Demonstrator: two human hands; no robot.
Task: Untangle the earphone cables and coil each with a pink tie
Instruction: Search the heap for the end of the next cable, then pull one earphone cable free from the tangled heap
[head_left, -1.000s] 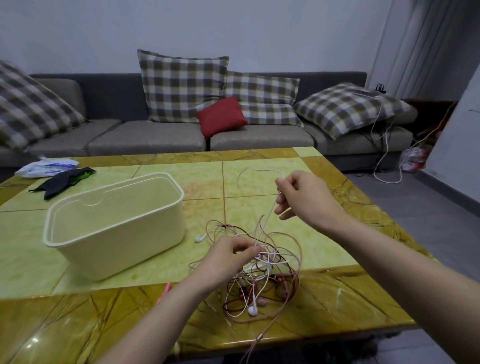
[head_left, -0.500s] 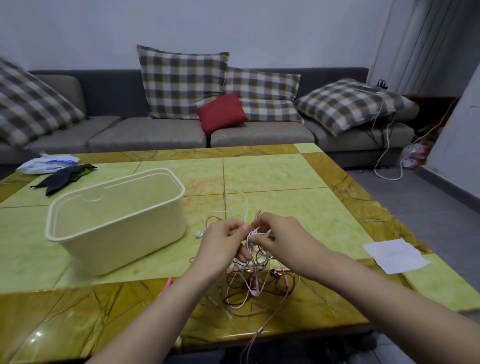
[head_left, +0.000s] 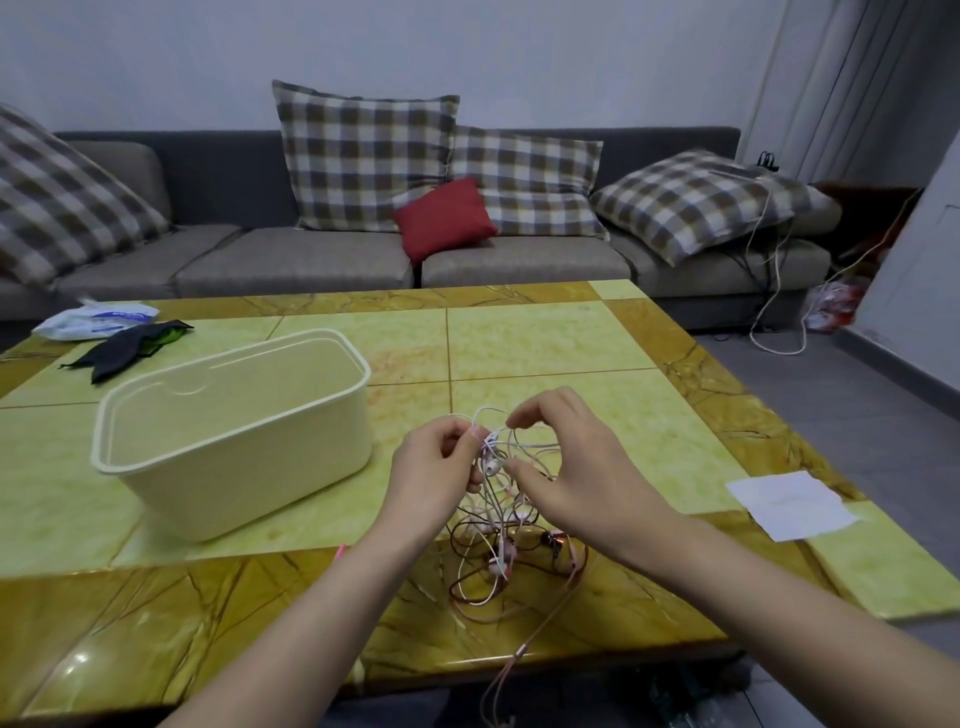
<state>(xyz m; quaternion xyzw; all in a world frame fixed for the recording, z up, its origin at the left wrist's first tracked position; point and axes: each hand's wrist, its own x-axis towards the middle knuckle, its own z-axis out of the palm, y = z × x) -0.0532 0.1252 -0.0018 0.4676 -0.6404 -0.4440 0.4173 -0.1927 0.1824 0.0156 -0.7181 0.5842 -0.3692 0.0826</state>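
Note:
A tangle of white, pink and dark brown earphone cables (head_left: 496, 551) is partly lifted off the near middle of the table; one pink cable hangs over the front edge. My left hand (head_left: 431, 478) pinches white strands at the top left of the tangle. My right hand (head_left: 576, 467) pinches a white loop beside it, fingers curled over the bundle. A pink tie (head_left: 340, 550) peeks out on the table behind my left forearm, mostly hidden.
A cream plastic tub (head_left: 234, 436) stands left of the hands. A white paper slip (head_left: 792, 504) lies at the table's right edge. A wipes packet (head_left: 96, 321) and a dark cloth (head_left: 127, 347) sit far left. A sofa with cushions is behind.
My right hand came down from holding a white cable high above the table and joined the left at the tangle. Both hands now work the top of the bundle together.

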